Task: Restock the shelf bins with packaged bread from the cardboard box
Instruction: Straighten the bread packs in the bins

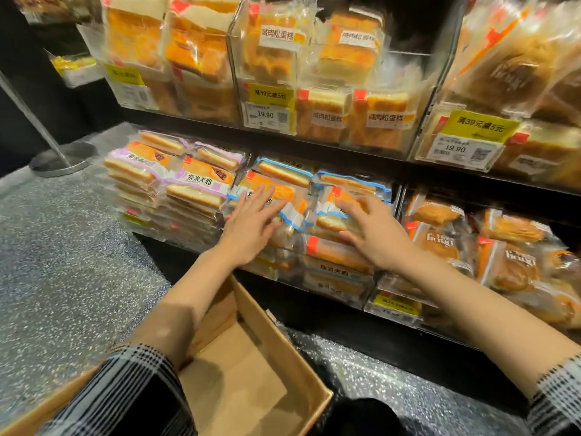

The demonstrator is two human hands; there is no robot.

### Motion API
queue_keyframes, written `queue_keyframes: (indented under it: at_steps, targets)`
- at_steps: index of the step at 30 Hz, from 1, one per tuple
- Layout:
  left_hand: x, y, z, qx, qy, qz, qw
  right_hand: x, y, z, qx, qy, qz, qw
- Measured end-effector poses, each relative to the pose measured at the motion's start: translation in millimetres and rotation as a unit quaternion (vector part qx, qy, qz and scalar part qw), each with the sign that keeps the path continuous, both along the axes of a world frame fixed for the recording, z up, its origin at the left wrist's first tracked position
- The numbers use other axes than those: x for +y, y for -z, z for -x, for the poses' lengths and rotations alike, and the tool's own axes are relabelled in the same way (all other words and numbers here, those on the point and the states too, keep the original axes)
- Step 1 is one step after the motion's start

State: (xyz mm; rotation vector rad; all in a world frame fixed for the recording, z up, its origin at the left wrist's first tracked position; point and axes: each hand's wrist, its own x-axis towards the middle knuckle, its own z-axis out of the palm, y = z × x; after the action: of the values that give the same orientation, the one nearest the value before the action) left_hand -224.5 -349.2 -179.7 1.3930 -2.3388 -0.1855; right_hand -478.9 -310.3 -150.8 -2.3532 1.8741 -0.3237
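Blue-edged bread packs (284, 174) are stacked in the clear middle bin (333, 289) of the lower shelf. My left hand (251, 228) lies flat with straight fingers on the left stack of these packs. My right hand (374, 232) rests with spread fingers on the right stack (352, 184). Neither hand grips a pack. The brown cardboard box (248, 366) stands open on the floor below my left forearm, and the part of its inside that I see holds no packs.
Purple-edged packs (176, 177) fill the bin to the left and brown round breads (509, 247) the bin to the right. The upper shelf holds cake packs behind price tags (270, 105). A metal pole base (63, 160) stands on the speckled floor at left.
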Motion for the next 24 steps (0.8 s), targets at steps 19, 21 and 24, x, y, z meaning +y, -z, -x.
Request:
queue_keyframes:
  at_steps: [19,21,24]
  targets:
    - [-33.8,17.6,12.1,-0.163,0.05,0.055,0.984,-2.1,30.7,-61.2,0.154,0.081,0.087,0.981]
    - [-32.3,17.8,8.2,-0.149,0.064,0.043,0.986,-2.0,35.7,-58.7,0.148,0.072,0.098,0.982]
    - [-22.6,8.5,-2.6,-0.093,0.126,0.041,0.987,-1.1,34.0,-50.6,0.1,0.047,0.129,0.986]
